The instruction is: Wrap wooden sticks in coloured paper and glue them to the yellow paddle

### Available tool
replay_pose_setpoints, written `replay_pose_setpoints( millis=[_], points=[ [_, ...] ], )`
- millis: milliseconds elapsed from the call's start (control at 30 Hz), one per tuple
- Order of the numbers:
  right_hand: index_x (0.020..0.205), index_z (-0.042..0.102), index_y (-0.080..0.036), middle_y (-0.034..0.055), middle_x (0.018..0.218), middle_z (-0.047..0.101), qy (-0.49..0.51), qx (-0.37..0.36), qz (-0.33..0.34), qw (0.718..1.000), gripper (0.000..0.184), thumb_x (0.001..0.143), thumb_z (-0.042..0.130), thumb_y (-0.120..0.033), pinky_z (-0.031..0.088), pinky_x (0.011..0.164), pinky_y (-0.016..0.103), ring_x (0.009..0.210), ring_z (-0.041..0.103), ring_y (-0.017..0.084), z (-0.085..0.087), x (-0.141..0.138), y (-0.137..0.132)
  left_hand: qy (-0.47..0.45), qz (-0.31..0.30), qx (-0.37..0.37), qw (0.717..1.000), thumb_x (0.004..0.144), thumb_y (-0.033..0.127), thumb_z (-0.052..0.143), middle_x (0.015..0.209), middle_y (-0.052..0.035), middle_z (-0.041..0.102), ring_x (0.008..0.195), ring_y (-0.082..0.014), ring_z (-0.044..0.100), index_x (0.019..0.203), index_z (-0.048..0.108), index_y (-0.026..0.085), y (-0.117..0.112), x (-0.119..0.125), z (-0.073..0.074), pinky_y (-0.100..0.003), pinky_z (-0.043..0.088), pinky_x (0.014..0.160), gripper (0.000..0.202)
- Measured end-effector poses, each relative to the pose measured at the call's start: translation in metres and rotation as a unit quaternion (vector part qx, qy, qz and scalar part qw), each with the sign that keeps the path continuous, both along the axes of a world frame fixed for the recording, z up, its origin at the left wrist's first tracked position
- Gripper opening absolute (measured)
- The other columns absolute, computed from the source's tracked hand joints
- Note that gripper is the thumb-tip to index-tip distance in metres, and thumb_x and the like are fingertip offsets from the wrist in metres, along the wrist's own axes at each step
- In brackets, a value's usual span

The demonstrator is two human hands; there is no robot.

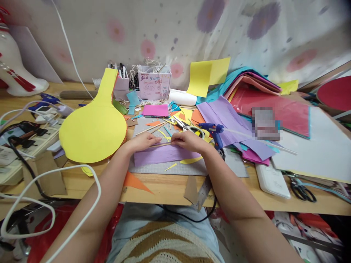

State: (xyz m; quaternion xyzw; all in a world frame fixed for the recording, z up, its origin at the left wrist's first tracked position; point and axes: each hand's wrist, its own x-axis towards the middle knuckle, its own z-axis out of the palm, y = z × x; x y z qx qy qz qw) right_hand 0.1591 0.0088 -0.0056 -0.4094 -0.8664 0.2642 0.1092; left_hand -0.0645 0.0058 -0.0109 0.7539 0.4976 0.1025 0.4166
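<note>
A strip of purple crepe paper [161, 155] lies on a grey cutting mat [164, 168] at the desk's middle. A thin wooden stick [163, 145] runs along the strip's far edge. My left hand [144, 140] presses its fingers down on the stick and the paper's edge at the left. My right hand [187, 140] does the same at the right, fingers curled over the paper's edge. Both hands lie close together, palms down.
A big yellow paddle-shaped paper cutout [93, 129] lies left of the mat. A blue glue gun [214, 132] and scissors [189, 127] sit just behind my right hand. Stacked coloured papers [246, 91], a white power bank [271, 180], black scissors [301, 190] and white cables [41, 204] crowd the desk.
</note>
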Motion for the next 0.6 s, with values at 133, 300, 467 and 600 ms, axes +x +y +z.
replay_pose_setpoints(
  millis=[133,300,467,600],
  points=[
    [0.085,0.066,-0.020,0.0001,0.075,0.063,-0.004,0.001,0.000,1.000,0.020,0.078,0.048,-0.026,0.031,0.062,0.022,0.065,0.050,0.011,-0.0001,0.0003,-0.0002,-0.034,-0.062,-0.026,0.997,0.067,0.044,0.055,0.053,0.0040,0.048,0.050,-0.0083,0.036,0.067,0.065,0.016,-0.0006,-0.0025,0.0015,-0.021,0.025,0.049,0.030],
    [0.086,0.066,-0.021,0.0006,0.075,0.063,0.002,-0.009,0.005,1.000,0.020,0.077,0.050,-0.029,0.031,0.061,0.022,0.066,0.050,0.012,-0.0023,0.0014,0.0016,-0.066,-0.036,-0.023,0.997,0.060,0.039,0.059,0.056,0.0043,0.057,0.055,-0.0108,0.044,0.075,0.071,0.020,0.0008,-0.0033,-0.0033,-0.020,0.029,0.051,0.027],
    [0.086,0.066,-0.021,-0.0003,0.074,0.063,0.002,-0.008,0.002,1.000,0.019,0.076,0.050,-0.026,0.031,0.061,0.022,0.065,0.051,0.011,-0.0046,0.0015,0.0024,-0.073,-0.020,-0.015,0.997,0.058,0.039,0.060,0.053,0.0054,0.056,0.054,-0.0100,0.044,0.072,0.071,0.020,0.0015,-0.0035,-0.0041,-0.019,0.029,0.051,0.026],
    [0.084,0.066,-0.020,-0.0002,0.074,0.064,-0.001,-0.006,-0.004,1.000,0.019,0.077,0.050,-0.028,0.032,0.062,0.022,0.065,0.051,0.011,-0.0050,0.0011,0.0018,-0.086,-0.032,-0.014,0.996,0.059,0.040,0.060,0.055,0.0053,0.056,0.053,-0.0096,0.044,0.068,0.070,0.018,0.0013,-0.0046,-0.0033,-0.019,0.030,0.050,0.025]
  ],
)
